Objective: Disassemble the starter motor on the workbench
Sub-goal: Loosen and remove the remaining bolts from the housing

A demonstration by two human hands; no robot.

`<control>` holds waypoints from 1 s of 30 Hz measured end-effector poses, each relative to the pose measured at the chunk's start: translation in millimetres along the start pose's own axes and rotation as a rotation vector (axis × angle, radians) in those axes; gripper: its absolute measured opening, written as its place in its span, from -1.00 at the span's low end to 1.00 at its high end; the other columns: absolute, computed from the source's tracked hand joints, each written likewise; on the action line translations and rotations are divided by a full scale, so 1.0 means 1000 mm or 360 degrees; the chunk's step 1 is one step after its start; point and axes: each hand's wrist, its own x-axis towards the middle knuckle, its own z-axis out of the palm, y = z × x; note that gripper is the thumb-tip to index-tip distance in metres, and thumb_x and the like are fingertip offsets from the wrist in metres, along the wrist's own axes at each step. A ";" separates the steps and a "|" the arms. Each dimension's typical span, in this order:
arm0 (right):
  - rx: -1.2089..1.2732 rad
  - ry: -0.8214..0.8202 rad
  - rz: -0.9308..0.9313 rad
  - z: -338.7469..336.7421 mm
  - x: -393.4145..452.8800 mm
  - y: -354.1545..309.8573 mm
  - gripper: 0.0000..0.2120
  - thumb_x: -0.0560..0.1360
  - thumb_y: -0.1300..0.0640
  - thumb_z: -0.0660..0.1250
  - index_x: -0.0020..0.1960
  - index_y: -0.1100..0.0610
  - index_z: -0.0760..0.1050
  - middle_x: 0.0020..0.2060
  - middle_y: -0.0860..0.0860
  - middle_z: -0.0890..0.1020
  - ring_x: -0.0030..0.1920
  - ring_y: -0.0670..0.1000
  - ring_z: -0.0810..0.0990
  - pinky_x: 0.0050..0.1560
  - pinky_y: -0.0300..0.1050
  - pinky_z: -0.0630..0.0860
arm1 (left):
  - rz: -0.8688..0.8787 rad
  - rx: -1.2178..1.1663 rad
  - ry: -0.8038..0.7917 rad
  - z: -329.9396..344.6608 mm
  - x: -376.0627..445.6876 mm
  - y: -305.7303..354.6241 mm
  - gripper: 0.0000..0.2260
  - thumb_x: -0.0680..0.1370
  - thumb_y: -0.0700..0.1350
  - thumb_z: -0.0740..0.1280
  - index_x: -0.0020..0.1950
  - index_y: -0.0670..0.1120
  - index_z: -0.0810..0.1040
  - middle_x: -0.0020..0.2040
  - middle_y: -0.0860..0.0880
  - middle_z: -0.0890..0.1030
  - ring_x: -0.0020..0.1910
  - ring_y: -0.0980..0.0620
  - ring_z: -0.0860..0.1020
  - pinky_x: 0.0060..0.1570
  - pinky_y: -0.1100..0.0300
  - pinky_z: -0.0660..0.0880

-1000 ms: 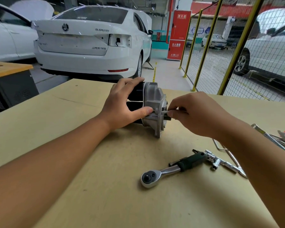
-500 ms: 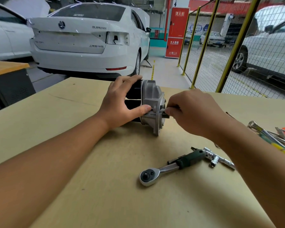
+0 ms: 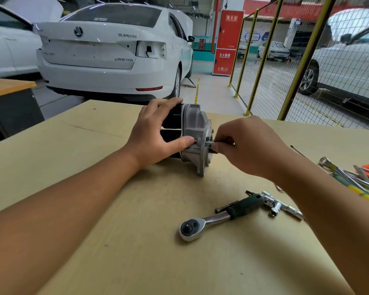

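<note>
The starter motor point(image 3: 195, 133) lies on its side on the tan workbench point(image 3: 94, 167), black body to the left and grey cast nose housing to the right. My left hand point(image 3: 156, 135) grips it from the near side, fingers over the black body and thumb pressed against the housing's flange. My right hand point(image 3: 247, 145) pinches a thin metal bolt point(image 3: 211, 143) that sticks out of the housing's right face. The bolt's far end is hidden by my fingers.
A ratchet wrench point(image 3: 217, 218) with a dark green grip lies in front of the motor. A chrome socket extension point(image 3: 279, 206) lies to its right. Screwdrivers and pliers point(image 3: 354, 173) lie at the right edge. White cars and a yellow mesh fence stand beyond the bench.
Both hands stay on the motor. My right hand's fingers have shifted slightly on the bolt at the housing's face. The camera has tilted a little.
</note>
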 end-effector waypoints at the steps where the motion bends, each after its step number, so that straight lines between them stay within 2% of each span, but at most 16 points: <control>1: 0.0004 0.0012 -0.0009 -0.001 0.000 0.000 -0.86 0.57 0.00 0.39 -0.07 0.03 0.67 -0.24 -0.03 0.66 -0.21 0.06 0.60 -0.14 0.07 0.60 | 0.0002 0.0006 0.0001 0.000 0.000 0.000 -0.19 0.37 0.34 0.42 0.55 0.05 0.38 0.35 0.02 0.43 0.36 -0.02 0.40 0.35 -0.05 0.44; 6: 0.0054 -0.0015 -0.0069 -0.003 -0.001 0.003 -0.85 0.59 0.03 0.36 -0.06 0.03 0.67 -0.23 -0.06 0.67 -0.20 0.04 0.59 -0.12 0.08 0.58 | 0.0034 -0.0018 0.0013 0.001 0.001 -0.003 -0.20 0.37 0.34 0.43 0.55 0.06 0.39 0.35 0.02 0.43 0.35 -0.03 0.40 0.34 -0.05 0.44; 12: 0.0092 -0.0032 0.0000 0.002 0.001 0.002 -0.82 0.63 0.01 0.30 -0.03 0.02 0.65 -0.22 -0.06 0.64 -0.20 0.01 0.56 -0.13 0.09 0.58 | 0.0054 -0.0013 0.0004 0.002 0.001 -0.006 -0.19 0.38 0.36 0.43 0.56 0.06 0.37 0.36 0.02 0.42 0.36 -0.03 0.40 0.35 -0.02 0.42; 18: -0.0004 -0.0124 0.0038 0.002 0.003 -0.003 -0.72 0.66 0.04 0.24 -0.15 0.12 0.57 -0.31 0.00 0.56 -0.28 0.02 0.50 -0.23 0.00 0.48 | 0.0045 0.0005 0.0015 0.002 0.001 -0.004 -0.19 0.38 0.36 0.42 0.55 0.05 0.38 0.36 0.01 0.43 0.35 -0.03 0.40 0.33 -0.01 0.42; 22: -0.0130 -0.0226 -0.0003 -0.001 0.005 -0.007 -0.72 0.68 0.13 0.18 -0.09 0.19 0.58 -0.23 0.05 0.53 -0.20 0.09 0.53 -0.09 0.11 0.55 | 0.0040 0.0004 0.0009 0.001 0.001 -0.002 -0.18 0.37 0.36 0.42 0.55 0.04 0.38 0.36 0.00 0.43 0.36 -0.04 0.40 0.35 -0.01 0.41; 25: -0.0314 -0.0126 -0.0088 -0.002 0.003 -0.010 -0.80 0.65 0.16 0.24 -0.05 0.13 0.62 -0.18 0.02 0.56 -0.17 0.08 0.57 -0.03 0.03 0.54 | 0.0036 0.0004 0.0005 0.001 0.000 -0.002 -0.17 0.37 0.37 0.42 0.56 0.03 0.38 0.36 0.00 0.43 0.36 -0.04 0.40 0.35 -0.03 0.42; 28: -0.0601 0.0064 -0.0091 -0.003 0.000 -0.011 -0.83 0.62 0.10 0.27 -0.11 -0.03 0.57 -0.21 -0.09 0.56 -0.18 0.03 0.54 0.04 -0.01 0.31 | 0.0037 0.0006 0.0001 0.001 0.000 -0.002 -0.17 0.37 0.36 0.42 0.56 0.03 0.38 0.36 0.00 0.43 0.36 -0.04 0.40 0.34 -0.05 0.43; 30: -0.0668 0.0113 -0.0064 -0.002 0.000 -0.012 -0.83 0.62 0.08 0.28 -0.13 -0.05 0.56 -0.23 -0.12 0.57 -0.19 0.01 0.53 0.06 0.03 0.27 | 0.0035 0.0008 0.0003 0.001 0.001 -0.002 -0.17 0.37 0.36 0.42 0.56 0.04 0.38 0.36 0.01 0.43 0.36 -0.04 0.40 0.34 -0.05 0.44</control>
